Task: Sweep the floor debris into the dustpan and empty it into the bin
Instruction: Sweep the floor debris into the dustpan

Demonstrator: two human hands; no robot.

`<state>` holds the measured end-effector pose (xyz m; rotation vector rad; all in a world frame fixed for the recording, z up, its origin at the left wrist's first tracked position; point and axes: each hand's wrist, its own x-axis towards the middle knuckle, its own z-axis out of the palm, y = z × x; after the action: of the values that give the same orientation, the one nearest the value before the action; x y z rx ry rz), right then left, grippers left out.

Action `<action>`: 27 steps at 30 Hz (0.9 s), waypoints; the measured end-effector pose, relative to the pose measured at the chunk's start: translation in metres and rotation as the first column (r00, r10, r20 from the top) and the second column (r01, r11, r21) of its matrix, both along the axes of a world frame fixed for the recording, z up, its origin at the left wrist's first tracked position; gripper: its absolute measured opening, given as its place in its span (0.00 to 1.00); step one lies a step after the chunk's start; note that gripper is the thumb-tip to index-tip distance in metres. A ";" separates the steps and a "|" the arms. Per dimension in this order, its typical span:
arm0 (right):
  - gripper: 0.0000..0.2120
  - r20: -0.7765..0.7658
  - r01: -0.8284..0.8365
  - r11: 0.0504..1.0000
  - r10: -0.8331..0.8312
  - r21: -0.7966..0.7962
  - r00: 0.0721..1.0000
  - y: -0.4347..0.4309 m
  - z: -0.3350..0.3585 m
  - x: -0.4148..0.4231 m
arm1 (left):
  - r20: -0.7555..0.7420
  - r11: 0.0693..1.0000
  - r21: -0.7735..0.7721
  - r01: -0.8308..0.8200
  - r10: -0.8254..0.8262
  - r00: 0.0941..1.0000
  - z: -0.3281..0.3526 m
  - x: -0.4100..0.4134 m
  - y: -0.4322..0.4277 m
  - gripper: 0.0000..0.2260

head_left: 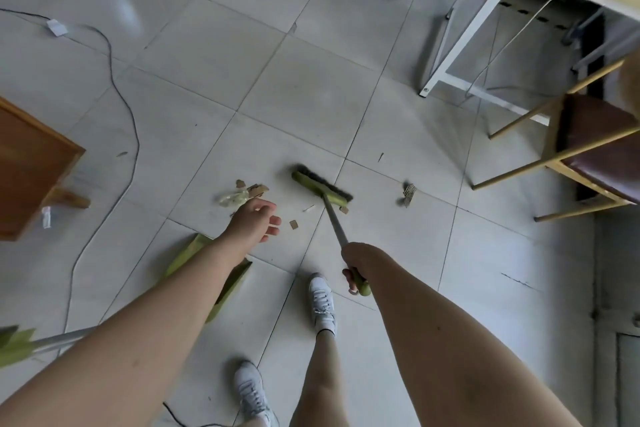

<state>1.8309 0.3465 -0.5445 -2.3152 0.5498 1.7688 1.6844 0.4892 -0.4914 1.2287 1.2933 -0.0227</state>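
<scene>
Pale grey tiled floor (214,87); green plastic dustpan (228,282) at 7 o'clock, partly under the left forearm. Green long-handled broom (320,188), centre, gripped by the right hand (356,263). Left hand (258,220) spread, empty; cardboard and wrapper scraps (242,194) at its 11 o'clock.

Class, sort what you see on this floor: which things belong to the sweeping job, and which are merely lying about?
Belongs to the job:
broom, held by the right hand
dustpan
cardboard scraps
plastic wrapper
striped scrap

Lying about:
black cable
chair
wooden cabinet
white table frame
</scene>
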 end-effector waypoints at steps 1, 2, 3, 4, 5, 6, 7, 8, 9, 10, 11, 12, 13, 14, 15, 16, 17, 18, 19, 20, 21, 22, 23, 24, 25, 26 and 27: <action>0.10 0.008 -0.011 1.000 0.011 0.026 1.000 -0.012 0.002 -0.014 | 0.002 1.000 0.000 0.011 -0.011 1.000 0.002 -0.005 -0.005 0.11; 0.09 0.016 -0.039 0.996 0.038 0.078 0.999 -0.024 0.004 -0.027 | 0.002 1.000 -0.002 0.022 -0.022 1.000 0.004 -0.010 -0.011 0.11; 0.08 0.032 -0.079 0.989 0.075 0.127 0.997 -0.033 0.006 -0.036 | 0.002 1.000 -0.006 0.029 -0.029 1.000 0.006 -0.013 -0.016 0.11; 0.09 0.075 -0.118 0.982 0.108 0.147 0.991 -0.042 0.008 -0.043 | 0.002 0.999 -0.007 0.040 -0.040 0.999 0.010 -0.016 -0.022 0.11; 0.09 0.130 -0.140 0.979 0.121 0.150 0.984 -0.048 0.010 -0.045 | 0.001 0.999 -0.007 0.052 -0.052 0.999 0.014 -0.017 -0.027 0.11; 0.09 0.181 -0.143 0.977 0.114 0.160 0.977 -0.054 0.012 -0.043 | 0.001 0.998 -0.001 0.065 -0.065 0.998 0.018 -0.016 -0.032 0.11; 0.09 0.214 -0.129 0.976 0.090 0.176 0.973 -0.058 0.014 -0.039 | 0.001 0.997 0.008 0.076 -0.076 0.997 0.021 -0.015 -0.034 0.11; 0.08 0.237 -0.102 0.975 0.053 0.197 0.970 -0.061 0.015 -0.033 | 0.002 0.997 0.014 0.079 -0.079 0.997 0.024 -0.013 -0.036 0.12; 0.08 0.258 -0.068 0.973 0.009 0.222 0.966 -0.065 0.017 -0.025 | 0.005 0.997 0.020 0.080 -0.080 0.997 0.026 -0.008 -0.038 0.12; 0.09 0.273 -0.036 0.969 -0.033 0.245 0.961 -0.067 0.020 -0.015 | 0.009 0.996 0.022 0.081 -0.081 0.997 0.028 -0.004 -0.040 0.12; 0.10 0.299 -0.023 0.965 -0.059 0.261 0.952 -0.068 0.021 -0.004 | 0.014 0.997 0.023 0.080 -0.081 0.997 0.028 0.002 -0.041 0.12; 0.11 0.337 -0.026 0.962 -0.071 0.273 0.939 -0.068 0.023 0.010 | 0.019 0.997 0.019 0.078 -0.078 0.997 0.028 0.009 -0.044 0.12; 0.13 0.375 -0.036 0.959 -0.076 0.283 0.924 -0.066 0.025 0.024 | 0.022 0.997 0.012 0.076 -0.076 0.997 0.027 0.014 -0.046 0.12; 0.14 0.400 -0.038 0.956 -0.085 0.291 0.913 -0.063 0.026 0.042 | 0.023 0.997 0.004 0.076 -0.076 0.997 0.026 0.022 -0.048 0.12; 0.15 0.411 -0.026 0.953 -0.105 0.301 0.905 -0.059 0.026 0.062 | 0.022 0.997 -0.003 0.076 -0.076 0.997 0.023 0.030 -0.049 0.12; 0.16 0.411 -0.002 0.953 -0.128 0.302 0.902 -0.055 0.025 0.085 | 0.019 0.997 -0.006 0.076 -0.076 0.997 0.020 0.040 -0.049 0.11; 0.15 0.405 0.032 0.955 -0.155 0.295 0.901 -0.049 0.025 0.108 | 0.016 0.997 -0.009 0.073 -0.072 0.997 0.017 0.049 -0.049 0.11; 0.13 0.390 0.076 0.957 -0.185 0.278 0.902 -0.045 0.024 0.128 | 0.011 0.998 -0.009 0.066 -0.066 0.998 0.015 0.057 -0.047 0.11; 0.11 0.367 0.128 0.957 -0.221 0.261 0.903 -0.041 0.021 0.151 | 0.004 0.998 -0.008 0.057 -0.057 0.998 0.011 0.068 -0.044 0.11; 0.09 0.350 0.172 0.953 -0.254 0.247 0.902 -0.038 0.018 0.174 | -0.006 0.999 -0.004 0.046 -0.046 0.999 0.006 0.078 -0.040 0.11; 0.08 0.344 0.195 0.951 -0.272 0.241 0.899 -0.036 0.013 0.194 | -0.018 0.999 -0.002 0.037 -0.037 0.999 0.001 0.087 -0.036 0.11; 0.08 0.344 0.204 0.948 -0.282 0.246 0.895 -0.035 0.007 0.213 | -0.029 1.000 -0.003 0.026 -0.026 0.999 -0.003 0.096 -0.032 0.11; 0.08 0.349 0.217 0.944 -0.295 0.247 0.890 -0.035 -0.001 0.227 | -0.040 1.000 -0.002 0.017 -0.017 0.999 -0.006 0.103 -0.029 0.11; 0.09 0.349 0.226 0.942 -0.305 0.249 0.886 -0.034 -0.009 0.242 | -0.047 1.000 0.001 0.011 -0.011 0.999 -0.011 0.112 -0.025 0.11; 0.09 0.345 0.235 0.940 -0.312 0.247 0.885 -0.032 -0.017 0.255 | -0.055 1.000 0.003 0.006 -0.006 0.998 -0.017 0.122 -0.021 0.11; 0.09 0.341 0.252 0.939 -0.322 0.235 0.883 -0.032 -0.026 0.265 | -0.064 1.000 0.002 0.002 -0.002 0.998 -0.022 0.132 -0.019 0.11; 0.08 0.325 0.297 0.930 -0.356 0.218 0.876 -0.032 -0.035 0.272 | -0.072 1.000 -0.002 -0.003 0.003 0.997 -0.027 0.142 -0.017 0.11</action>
<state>2.1029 0.3141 -0.5790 -2.1980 0.6587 1.1563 1.8263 0.4726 -0.5179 1.2342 1.3575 -0.0670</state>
